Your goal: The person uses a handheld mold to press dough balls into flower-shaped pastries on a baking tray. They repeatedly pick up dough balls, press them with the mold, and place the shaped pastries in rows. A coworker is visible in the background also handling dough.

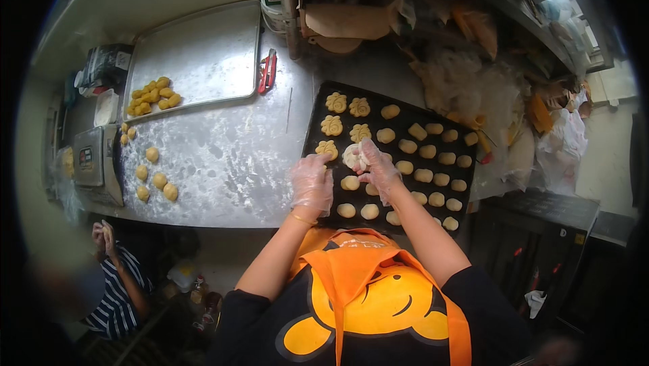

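Note:
My right hand (377, 168), in a clear plastic glove, holds a white round patterned piece (354, 157), possibly a pastry mould, above a black baking tray (332, 221). My left hand (310, 183), gloved too, is at the tray's left edge. Its fingertips are at the near side of a flower-shaped pressed dough piece (327, 149); whether they grip anything is hidden. Several more pressed pieces (336, 102) fill the tray's far left part. Rows of plain dough balls (423, 176) cover the rest, some partly hidden under my right hand and forearm.
Left on the floured metal table (228, 163) lie loose dough balls (159, 180). A metal tray (203, 57) behind holds yellow filling lumps (152, 96); a red utility knife (267, 72) lies beside it. A scale (96, 158) stands far left, near another person's hands (104, 236). Plastic bags (456, 77) crowd the back right.

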Demonstrator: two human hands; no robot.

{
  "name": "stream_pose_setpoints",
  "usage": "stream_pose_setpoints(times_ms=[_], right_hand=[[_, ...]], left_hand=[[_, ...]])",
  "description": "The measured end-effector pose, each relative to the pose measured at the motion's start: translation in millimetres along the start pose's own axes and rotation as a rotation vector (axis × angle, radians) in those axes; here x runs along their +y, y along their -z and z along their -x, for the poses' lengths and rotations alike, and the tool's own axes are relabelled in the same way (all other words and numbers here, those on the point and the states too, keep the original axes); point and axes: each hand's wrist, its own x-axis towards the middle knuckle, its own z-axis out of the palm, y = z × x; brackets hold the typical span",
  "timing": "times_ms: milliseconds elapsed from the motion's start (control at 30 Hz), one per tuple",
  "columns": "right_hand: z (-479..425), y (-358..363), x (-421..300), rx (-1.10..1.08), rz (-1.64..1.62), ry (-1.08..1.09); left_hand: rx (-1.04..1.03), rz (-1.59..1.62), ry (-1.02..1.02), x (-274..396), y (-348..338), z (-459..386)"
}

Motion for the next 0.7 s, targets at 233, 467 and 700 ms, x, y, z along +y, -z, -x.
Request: stream_pose_setpoints(times_ms=[233,467,700], right_hand=[[1.7,7.2,-13.2,-0.012,0.086,-0.066],[-10.5,-12.6,-71.1,0.295,1.080,0.303],[-23.6,-63.3,-97.9,0.239,1.330,-0.019]], left_hand=[[-0.252,-0.183,-0.101,22.1,-30.6,-53.0],[-0.399,-0.392,-0.065,33.7,-23.9,-73.6],[-0.538,-0.331,-0.011,33.2,-19.9,-84.7]])
